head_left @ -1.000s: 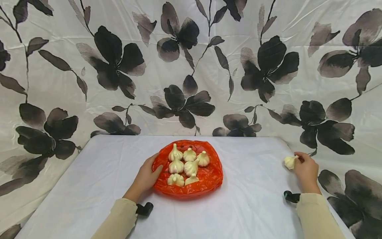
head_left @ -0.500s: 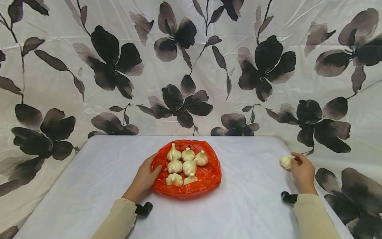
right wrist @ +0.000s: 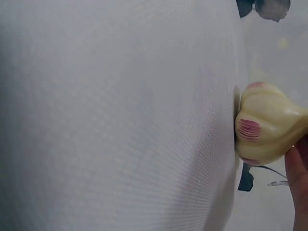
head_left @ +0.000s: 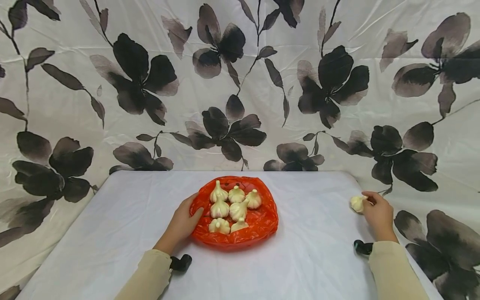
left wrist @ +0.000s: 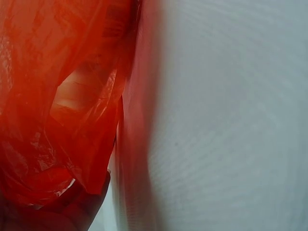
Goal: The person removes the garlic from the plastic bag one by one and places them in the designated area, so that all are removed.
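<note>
In the head view my left hand (head_left: 183, 218) grips the left side of a red plastic bag (head_left: 260, 227), thumb over its rim. Several garlic bulbs (head_left: 238, 211) sit in the bag's open top. In the left wrist view, fingers (left wrist: 89, 204) show beneath the crumpled red film; the rest of that hand is hidden. Far to the right, my right hand (head_left: 379, 216) pinches the stem of a single garlic bulb (head_left: 357, 205). The right wrist view shows this garlic bulb (right wrist: 267, 127), cream with pinkish streaks, its base touching the white tabletop (right wrist: 120, 120).
A white cloth covers the table (head_left: 307, 258), whose right edge lies close to the right hand. Behind it hangs a pale curtain (head_left: 285, 25) printed with dark flowers. Black wrist cameras (head_left: 181, 263) sit by both sleeves.
The head view has shifted slightly, so everything sits a little further left in it. Both hands keep the same hold; the single garlic bulb stays near the right edge.
</note>
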`<state>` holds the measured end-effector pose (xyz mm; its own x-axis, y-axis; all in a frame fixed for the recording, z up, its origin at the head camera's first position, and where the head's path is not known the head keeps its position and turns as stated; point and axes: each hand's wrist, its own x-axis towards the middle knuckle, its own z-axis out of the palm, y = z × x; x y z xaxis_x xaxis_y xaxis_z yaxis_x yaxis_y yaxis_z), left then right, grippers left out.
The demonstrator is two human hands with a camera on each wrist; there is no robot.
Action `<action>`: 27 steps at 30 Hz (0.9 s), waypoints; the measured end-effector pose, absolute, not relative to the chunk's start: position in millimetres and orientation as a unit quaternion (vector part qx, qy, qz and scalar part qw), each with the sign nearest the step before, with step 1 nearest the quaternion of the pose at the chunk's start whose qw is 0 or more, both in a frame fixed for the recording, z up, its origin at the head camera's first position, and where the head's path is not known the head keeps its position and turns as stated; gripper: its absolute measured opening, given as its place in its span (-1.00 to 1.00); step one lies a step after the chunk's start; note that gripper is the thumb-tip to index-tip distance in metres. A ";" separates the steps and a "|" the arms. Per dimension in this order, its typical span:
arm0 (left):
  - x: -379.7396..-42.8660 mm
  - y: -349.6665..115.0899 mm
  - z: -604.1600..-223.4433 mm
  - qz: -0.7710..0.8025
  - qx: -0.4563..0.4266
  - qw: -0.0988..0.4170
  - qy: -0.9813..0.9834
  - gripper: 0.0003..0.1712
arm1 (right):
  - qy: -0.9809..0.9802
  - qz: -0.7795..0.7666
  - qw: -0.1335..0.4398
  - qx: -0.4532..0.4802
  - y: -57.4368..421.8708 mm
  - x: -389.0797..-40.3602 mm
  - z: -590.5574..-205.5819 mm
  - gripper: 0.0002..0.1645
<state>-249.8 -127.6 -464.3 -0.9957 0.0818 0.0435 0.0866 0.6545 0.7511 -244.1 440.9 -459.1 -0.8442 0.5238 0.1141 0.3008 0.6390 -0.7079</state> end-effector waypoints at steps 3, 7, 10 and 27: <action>-250.0 -128.4 -465.4 -0.410 -0.052 0.011 -0.910 -0.29 | -0.894 0.354 0.152 -0.230 440.3 -244.3 -457.1 -0.53; -250.0 -128.5 -465.7 -0.414 -0.049 0.008 -0.909 -0.29 | -0.896 0.351 0.147 -0.228 439.2 -243.2 -455.5 -0.53; -250.0 -128.2 -465.5 -0.416 -0.047 0.004 -0.908 -0.29 | -0.901 0.344 0.143 -0.222 438.8 -242.3 -454.9 -0.54; -252.8 -128.0 -466.6 -0.406 -0.043 0.006 -0.913 -0.27 | -0.946 0.271 0.088 -0.152 425.5 -240.5 -423.0 -0.47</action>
